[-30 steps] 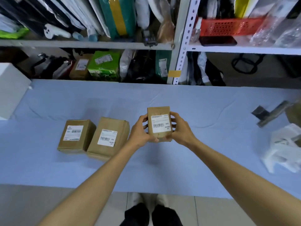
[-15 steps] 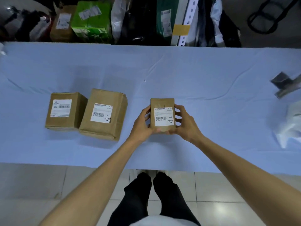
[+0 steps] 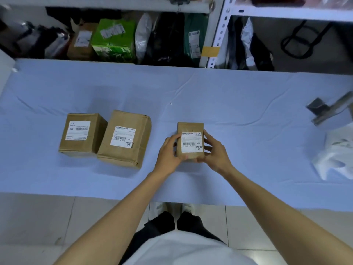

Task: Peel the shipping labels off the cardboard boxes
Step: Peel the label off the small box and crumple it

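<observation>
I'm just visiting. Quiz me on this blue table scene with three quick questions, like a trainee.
1. True or false: the left hand and the right hand both hold the small box.
2. Its label is: A) gone B) on the box C) on the cloth.
3. How many other cardboard boxes rest on the blue cloth?
Key: 1 true; 2 B; 3 two, the left box and the larger box.

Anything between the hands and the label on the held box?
Nothing visible. The left hand and right hand grip the small box by its sides. Its label faces the camera uncovered, with fingers right at both side edges.
</observation>
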